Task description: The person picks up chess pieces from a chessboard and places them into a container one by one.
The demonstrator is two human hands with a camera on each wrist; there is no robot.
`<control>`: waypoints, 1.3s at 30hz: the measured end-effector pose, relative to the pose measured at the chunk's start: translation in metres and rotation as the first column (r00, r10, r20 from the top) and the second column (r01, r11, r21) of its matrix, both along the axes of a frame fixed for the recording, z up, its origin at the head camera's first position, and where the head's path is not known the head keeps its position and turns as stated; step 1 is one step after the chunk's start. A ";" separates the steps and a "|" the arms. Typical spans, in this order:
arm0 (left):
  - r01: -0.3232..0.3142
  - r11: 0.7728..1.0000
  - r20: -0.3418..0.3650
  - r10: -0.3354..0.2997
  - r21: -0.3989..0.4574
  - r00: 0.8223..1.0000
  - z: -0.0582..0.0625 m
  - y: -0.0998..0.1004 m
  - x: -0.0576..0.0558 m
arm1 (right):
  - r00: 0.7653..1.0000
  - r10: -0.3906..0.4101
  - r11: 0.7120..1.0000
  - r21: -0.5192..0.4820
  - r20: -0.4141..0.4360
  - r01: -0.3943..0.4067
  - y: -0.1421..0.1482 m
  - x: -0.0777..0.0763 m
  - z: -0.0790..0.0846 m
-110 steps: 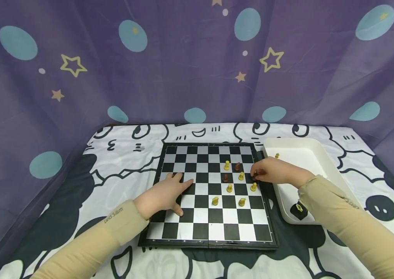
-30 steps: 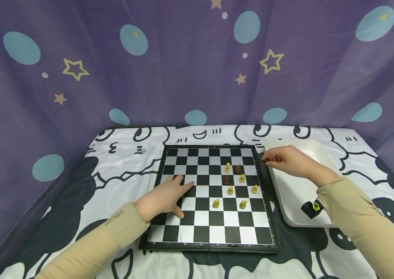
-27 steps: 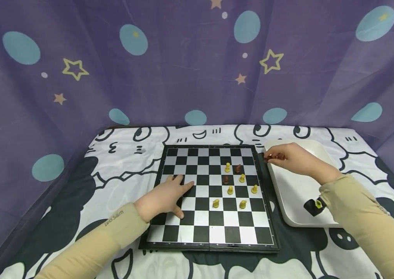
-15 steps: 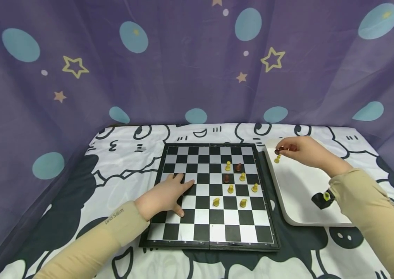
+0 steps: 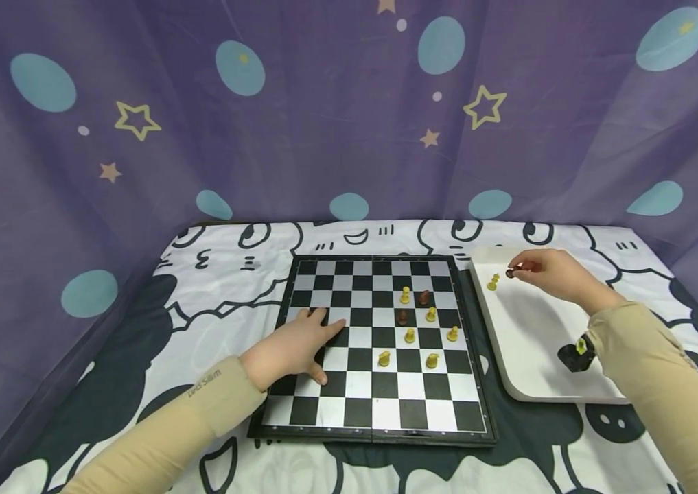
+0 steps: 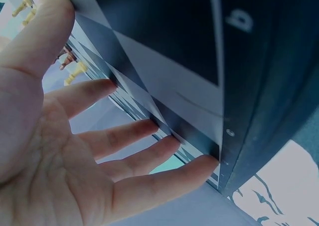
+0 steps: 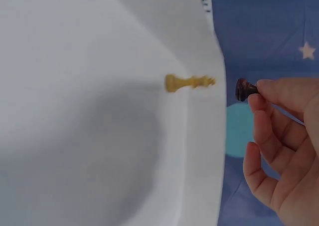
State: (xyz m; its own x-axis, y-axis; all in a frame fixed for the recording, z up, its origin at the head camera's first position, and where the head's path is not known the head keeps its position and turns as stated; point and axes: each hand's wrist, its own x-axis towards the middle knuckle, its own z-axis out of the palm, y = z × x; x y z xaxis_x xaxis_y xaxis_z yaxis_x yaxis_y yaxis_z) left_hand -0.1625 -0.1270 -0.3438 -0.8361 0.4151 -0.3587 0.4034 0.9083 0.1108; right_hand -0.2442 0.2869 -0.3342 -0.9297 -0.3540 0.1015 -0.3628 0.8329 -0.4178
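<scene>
My right hand (image 5: 555, 276) pinches a dark reddish-brown chess piece (image 7: 244, 90) between thumb and index finger, over the far left part of the white tray (image 5: 524, 396). Most of that piece is hidden by the fingers; its base shows. Beside it, a yellow chess king (image 7: 192, 83) leans against the tray wall. My left hand (image 5: 289, 346) lies spread at the left of the chessboard (image 5: 357, 413); its fingertips touch the squares in the left wrist view. Several yellow pieces, among them a knight (image 5: 384, 358), stand on the board's right half with two brown pieces (image 5: 402, 317).
The tray stands to the right of the board, with a narrow strip of cloth between them. A black wrist camera (image 5: 576, 355) sits under my right wrist. The patterned white and black cloth (image 5: 231, 267) covers the table, and a purple curtain (image 5: 299, 137) hangs behind.
My right hand has moved from the board's right edge to over the tray, carrying the brown piece past the yellow king. My left hand and the pieces on the board stay put.
</scene>
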 end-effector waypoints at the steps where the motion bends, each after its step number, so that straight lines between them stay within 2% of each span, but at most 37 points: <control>1: 0.000 1.000 0.000 0.000 0.002 1.000 0.000 0.000 0.000 | 1.000 -0.005 1.000 -0.002 -0.002 0.005 0.001 0.000 -0.002; 22: -0.019 1.000 0.012 0.019 0.002 1.000 0.000 0.000 0.002 | 0.999 -0.032 0.999 -0.030 0.002 0.032 0.008 -0.016 -0.037; 39: -0.020 1.000 0.007 0.020 0.017 1.000 0.001 0.000 0.002 | 1.000 -0.015 1.000 -0.015 0.005 0.015 0.002 -0.019 -0.041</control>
State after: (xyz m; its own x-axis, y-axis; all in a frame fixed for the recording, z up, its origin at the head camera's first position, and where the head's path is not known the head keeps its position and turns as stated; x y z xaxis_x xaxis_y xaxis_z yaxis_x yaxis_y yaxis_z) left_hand -0.1603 -0.1273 -0.3429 -0.8420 0.4041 -0.3574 0.3841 0.9143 0.1287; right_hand -0.2627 0.2887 -0.3750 -0.9353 -0.3388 0.1025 -0.3486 0.8316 -0.4324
